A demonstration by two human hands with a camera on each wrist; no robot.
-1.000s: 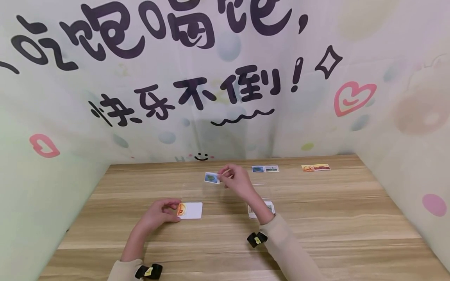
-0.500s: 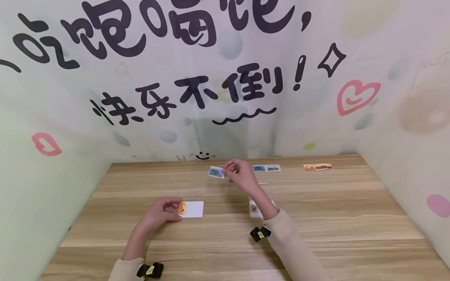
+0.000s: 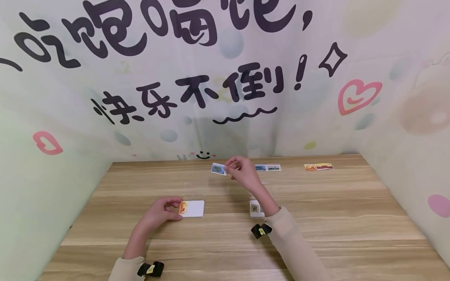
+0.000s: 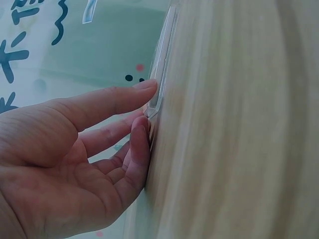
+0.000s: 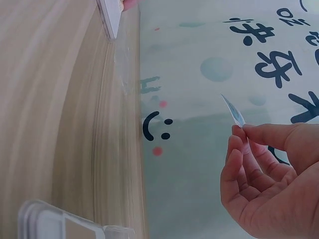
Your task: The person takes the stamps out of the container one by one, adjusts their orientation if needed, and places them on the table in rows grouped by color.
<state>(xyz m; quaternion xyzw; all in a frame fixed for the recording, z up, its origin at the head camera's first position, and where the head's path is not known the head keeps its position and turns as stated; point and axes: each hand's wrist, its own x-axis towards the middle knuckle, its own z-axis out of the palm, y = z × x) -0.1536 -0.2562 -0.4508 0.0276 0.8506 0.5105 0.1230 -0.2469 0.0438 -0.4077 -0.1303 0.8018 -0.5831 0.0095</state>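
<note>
A small blue stamp-like picture card [image 3: 218, 169], with a dark green shape and white border, is up near the back of the table. My right hand [image 3: 242, 171] pinches its right edge between thumb and forefinger; the right wrist view shows the card [image 5: 234, 113] nearly edge-on. On the table lies a flat clear plastic case [image 3: 195, 208] with a white face and an orange picture [image 3: 183, 208] at its left end. My left hand [image 3: 159, 214] grips that left end, the thumb [image 4: 134, 97] on one edge and a finger on the other.
Below my right forearm lies a second clear case [image 3: 255, 208] with a brownish picture, partly hidden. A blue-and-grey picture pair [image 3: 268, 168] and an orange-and-maroon pair [image 3: 318, 167] lie along the back edge. Behind the table hangs a printed cloth [image 3: 158, 140].
My right hand has moved slightly up and to the right with the blue card, uncovering more of the second case. The left hand keeps its hold on the first case.
</note>
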